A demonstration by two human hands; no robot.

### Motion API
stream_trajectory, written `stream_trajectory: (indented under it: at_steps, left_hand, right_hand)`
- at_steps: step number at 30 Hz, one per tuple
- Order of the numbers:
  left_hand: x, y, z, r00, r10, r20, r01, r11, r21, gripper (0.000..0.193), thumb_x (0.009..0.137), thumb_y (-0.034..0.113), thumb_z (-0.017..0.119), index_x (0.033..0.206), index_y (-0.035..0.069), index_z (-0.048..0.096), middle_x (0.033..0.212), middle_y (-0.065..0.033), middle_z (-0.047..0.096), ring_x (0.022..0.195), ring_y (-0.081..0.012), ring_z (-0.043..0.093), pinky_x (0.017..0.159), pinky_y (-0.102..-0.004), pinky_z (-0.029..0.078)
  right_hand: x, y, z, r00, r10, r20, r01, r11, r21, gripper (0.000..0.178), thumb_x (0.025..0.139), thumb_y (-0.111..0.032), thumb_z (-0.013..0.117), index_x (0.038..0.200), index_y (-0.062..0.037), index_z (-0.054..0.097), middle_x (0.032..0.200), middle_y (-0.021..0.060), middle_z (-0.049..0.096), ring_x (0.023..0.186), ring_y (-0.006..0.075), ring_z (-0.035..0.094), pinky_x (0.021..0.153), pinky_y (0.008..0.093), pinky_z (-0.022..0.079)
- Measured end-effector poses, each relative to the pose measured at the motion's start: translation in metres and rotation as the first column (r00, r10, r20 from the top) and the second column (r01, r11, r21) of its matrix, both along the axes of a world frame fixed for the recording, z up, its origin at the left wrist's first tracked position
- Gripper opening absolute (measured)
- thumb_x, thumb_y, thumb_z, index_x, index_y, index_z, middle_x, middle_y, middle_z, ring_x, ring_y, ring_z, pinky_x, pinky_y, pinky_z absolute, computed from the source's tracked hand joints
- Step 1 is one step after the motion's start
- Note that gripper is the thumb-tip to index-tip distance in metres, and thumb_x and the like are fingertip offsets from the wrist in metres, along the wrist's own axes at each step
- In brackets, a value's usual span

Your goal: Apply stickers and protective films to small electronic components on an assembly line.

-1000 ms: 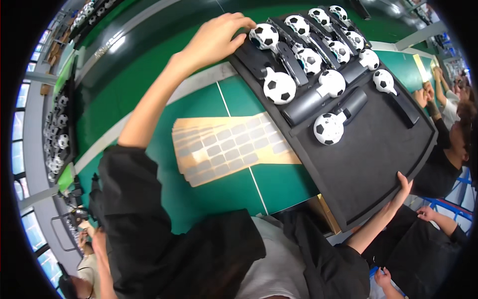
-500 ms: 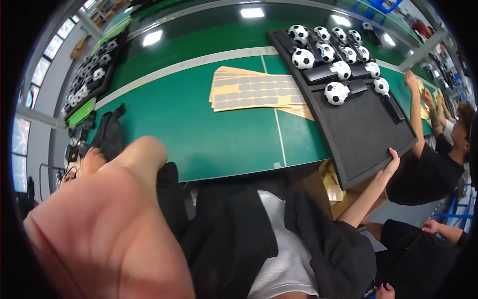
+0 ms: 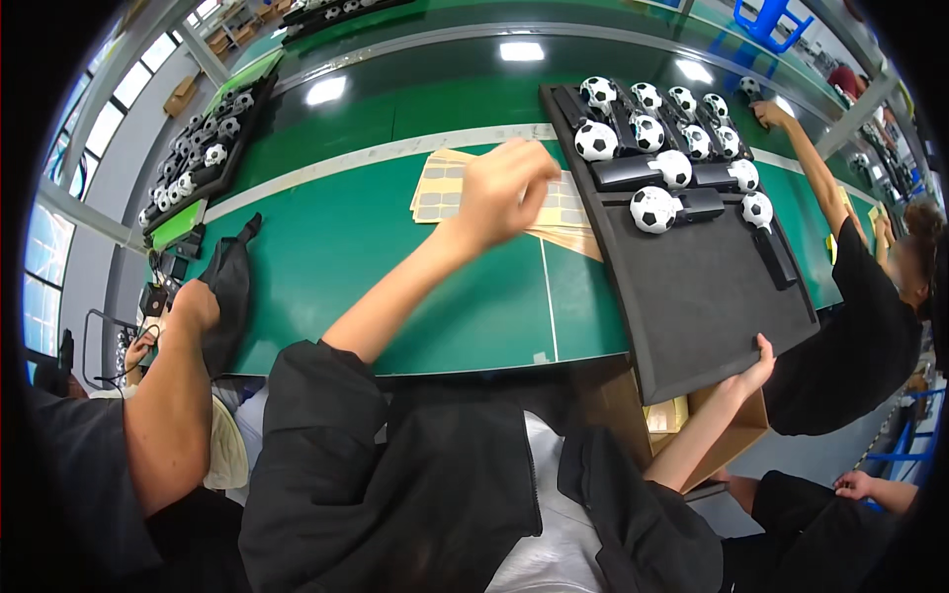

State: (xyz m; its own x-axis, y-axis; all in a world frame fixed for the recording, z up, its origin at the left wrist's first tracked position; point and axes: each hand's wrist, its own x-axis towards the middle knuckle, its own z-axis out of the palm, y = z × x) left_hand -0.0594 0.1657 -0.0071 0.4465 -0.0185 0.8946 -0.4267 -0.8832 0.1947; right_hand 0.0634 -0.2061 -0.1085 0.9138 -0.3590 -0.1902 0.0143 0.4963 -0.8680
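Note:
My left hand (image 3: 502, 193) is raised over the green table, in front of the fanned sheets of grey stickers (image 3: 435, 188) on tan backing. Its fingers are curled in, and nothing shows in them. My right hand (image 3: 751, 374) grips the near right edge of a black foam-lined tray (image 3: 712, 316), its fingers partly hidden by the rim. At the tray's far end lie several black-handled devices with soccer-ball heads, one ball (image 3: 653, 210) nearest the bare foam. The tray's near end juts past the table edge.
A second tray (image 3: 203, 163) of ball-headed devices stands at the far left, near a black cloth (image 3: 232, 287). An open cardboard box (image 3: 736, 435) sits below my tray. One co-worker's arm (image 3: 168, 415) is at left; another co-worker (image 3: 840, 336) reaches across at right.
My left hand has gone from close before the camera to over the sticker sheets. My right hand still holds the tray. The view has shifted, and the right-hand co-worker's arm reaches farther out.

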Motion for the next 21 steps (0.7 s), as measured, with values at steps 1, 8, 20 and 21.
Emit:
stream_trajectory:
  at_steps: [1, 8, 20, 21]
  left_hand:
    - [0.028, 0.021, -0.04, 0.944, 0.057, -0.326, -0.088, 0.993, -0.083, 0.022, 0.073, 0.011, 0.058, 0.093, 0.003, 0.056, 0.094, -0.0073, 0.059, 0.084, -0.023, 0.054, 0.075, -0.0317, 0.043]
    - [0.041, 0.067, -0.128, 0.754, 0.23, -0.616, -0.176, 0.973, 0.148, 0.071, 0.064, 0.051, 0.067, 0.117, 0.009, 0.047, 0.116, -0.0063, 0.049, 0.111, -0.0236, 0.044, 0.096, -0.0394, 0.03]
    - [-0.107, 0.059, -0.114, 0.667, 0.335, -0.665, -0.484, 0.874, -0.045, 0.07, 0.05, 0.031, 0.08, 0.111, 0.009, 0.055, 0.111, -0.0068, 0.053, 0.102, -0.0247, 0.049, 0.092, -0.0351, 0.034]
    - [-0.112, 0.059, -0.114, 0.651, 0.364, -0.666, -0.52, 0.853, -0.042, 0.07, 0.05, 0.03, 0.08, 0.111, 0.008, 0.055, 0.111, -0.007, 0.053, 0.101, -0.0249, 0.049, 0.092, -0.0344, 0.035]
  right_hand:
    - [0.005, -0.003, 0.003, 1.0, -0.028, -0.014, 0.028, 1.0, 0.006, 0.025, 0.07, -0.009, 0.058, 0.093, -0.0033, 0.052, 0.09, 0.0072, 0.055, 0.079, 0.0171, 0.054, 0.074, 0.0254, 0.044]
    - [0.029, -0.009, 0.032, 0.997, 0.08, -0.025, -0.077, 0.993, 0.088, 0.018, 0.07, -0.009, 0.057, 0.085, -0.0025, 0.052, 0.086, 0.0068, 0.056, 0.074, 0.0164, 0.054, 0.07, 0.0237, 0.044]
    - [0.003, -0.009, -0.032, 0.992, -0.004, -0.13, 0.003, 1.0, -0.01, 0.027, 0.069, -0.004, 0.054, 0.096, 0.0024, 0.053, 0.093, 0.0105, 0.055, 0.083, 0.0195, 0.053, 0.078, 0.0252, 0.041]
    - [-0.003, -0.008, -0.038, 0.989, -0.068, -0.132, 0.052, 0.991, -0.125, 0.03, 0.07, -0.003, 0.053, 0.099, 0.0035, 0.052, 0.093, 0.0106, 0.054, 0.086, 0.0204, 0.053, 0.081, 0.0266, 0.041]
